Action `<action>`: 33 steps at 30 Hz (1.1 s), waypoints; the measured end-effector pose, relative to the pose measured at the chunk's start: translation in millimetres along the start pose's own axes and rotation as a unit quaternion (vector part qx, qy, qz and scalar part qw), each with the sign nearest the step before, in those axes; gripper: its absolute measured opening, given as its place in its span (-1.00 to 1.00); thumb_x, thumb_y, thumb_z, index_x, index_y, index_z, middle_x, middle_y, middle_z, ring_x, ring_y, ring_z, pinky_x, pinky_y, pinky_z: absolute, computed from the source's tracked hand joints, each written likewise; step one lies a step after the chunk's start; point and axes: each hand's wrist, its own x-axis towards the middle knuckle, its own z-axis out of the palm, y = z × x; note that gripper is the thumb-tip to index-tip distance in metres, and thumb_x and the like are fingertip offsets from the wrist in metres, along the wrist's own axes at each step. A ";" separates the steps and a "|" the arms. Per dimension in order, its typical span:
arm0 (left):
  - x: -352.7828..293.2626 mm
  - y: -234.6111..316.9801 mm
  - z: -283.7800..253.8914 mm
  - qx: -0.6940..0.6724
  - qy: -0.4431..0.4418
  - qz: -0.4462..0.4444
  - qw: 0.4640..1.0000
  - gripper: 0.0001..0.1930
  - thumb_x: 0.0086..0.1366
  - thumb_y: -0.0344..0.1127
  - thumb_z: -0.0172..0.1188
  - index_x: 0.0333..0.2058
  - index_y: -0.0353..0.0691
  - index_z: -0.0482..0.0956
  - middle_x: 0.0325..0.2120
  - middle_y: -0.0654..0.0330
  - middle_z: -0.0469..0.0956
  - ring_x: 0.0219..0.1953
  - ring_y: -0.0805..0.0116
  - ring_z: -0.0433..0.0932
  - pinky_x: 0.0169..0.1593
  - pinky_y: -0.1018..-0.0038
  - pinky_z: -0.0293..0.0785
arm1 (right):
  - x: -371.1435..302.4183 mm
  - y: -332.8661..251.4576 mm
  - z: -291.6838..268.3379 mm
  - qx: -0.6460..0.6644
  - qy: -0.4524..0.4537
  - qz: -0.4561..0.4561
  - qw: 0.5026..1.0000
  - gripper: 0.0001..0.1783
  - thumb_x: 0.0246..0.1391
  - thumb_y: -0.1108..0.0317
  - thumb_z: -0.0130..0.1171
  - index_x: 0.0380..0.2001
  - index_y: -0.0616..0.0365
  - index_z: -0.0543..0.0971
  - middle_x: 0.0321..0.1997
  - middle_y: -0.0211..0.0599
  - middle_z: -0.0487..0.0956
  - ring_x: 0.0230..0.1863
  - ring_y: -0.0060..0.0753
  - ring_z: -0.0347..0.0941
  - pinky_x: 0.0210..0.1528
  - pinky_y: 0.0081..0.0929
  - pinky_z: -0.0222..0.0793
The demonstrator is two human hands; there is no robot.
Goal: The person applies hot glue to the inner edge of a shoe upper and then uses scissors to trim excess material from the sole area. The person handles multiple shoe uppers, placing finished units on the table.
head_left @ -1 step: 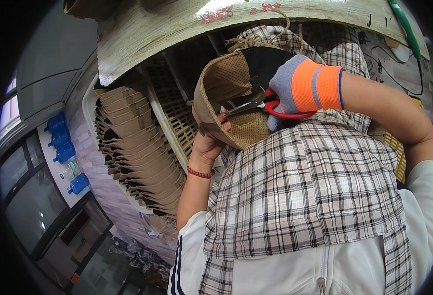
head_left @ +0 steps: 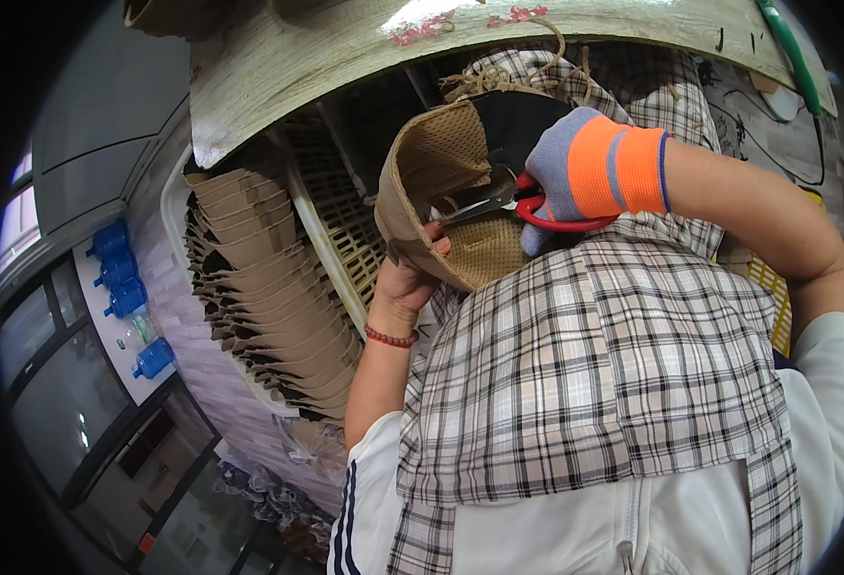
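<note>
Above the checked apron (head_left: 594, 383), the tan woven-mesh shoe upper (head_left: 441, 182) is held up | bare left hand (head_left: 410, 278) closed on its lower edge | gloved right hand (head_left: 575, 177), wrist bent, clenched on red-handled scissors (head_left: 508, 203), blades at the fabric | stacked tan uppers (head_left: 268, 287) in a white crate (head_left: 321, 240) on the left.

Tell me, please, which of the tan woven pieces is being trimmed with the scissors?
The tan piece in the left hand, at the red-handled scissors; the others sit stacked in the white crate.
</note>
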 end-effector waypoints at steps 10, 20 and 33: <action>-6.1 3.0 -0.8 0.017 0.004 -0.010 1.000 -0.68 0.14 -0.62 0.37 -0.10 -0.30 0.65 -0.07 0.14 0.61 -0.02 0.25 0.57 0.12 0.29 0.55 | 0.3 6.2 2.8 0.059 -0.009 0.017 0.998 -0.08 -0.21 -0.64 0.16 -0.38 0.12 0.73 -0.53 -0.24 0.66 -0.44 -0.13 0.64 -0.36 -0.29 0.55; 19.4 12.3 8.9 0.071 -0.054 0.210 0.974 -0.70 0.25 -0.36 0.35 -0.07 -0.27 0.54 -0.24 0.23 0.58 -0.12 0.30 0.56 0.05 0.38 0.53 | 32.2 62.2 8.1 0.318 -0.219 -0.085 0.918 -0.54 0.24 0.09 -0.02 -0.44 0.28 0.65 -0.59 -0.22 0.56 -0.64 -0.34 0.53 -0.60 -0.38 0.49; 59.3 23.1 -9.9 -0.058 -0.034 0.203 0.977 -0.55 0.51 -0.13 -0.11 0.22 -0.26 0.39 0.12 0.08 0.50 0.19 0.10 0.44 0.27 0.13 0.40 | 34.0 48.4 -17.7 0.339 -0.241 -0.081 0.906 -0.10 0.23 -0.44 -0.13 -0.36 0.33 0.68 -0.68 -0.32 0.47 -0.65 -0.37 0.49 -0.56 -0.42 0.48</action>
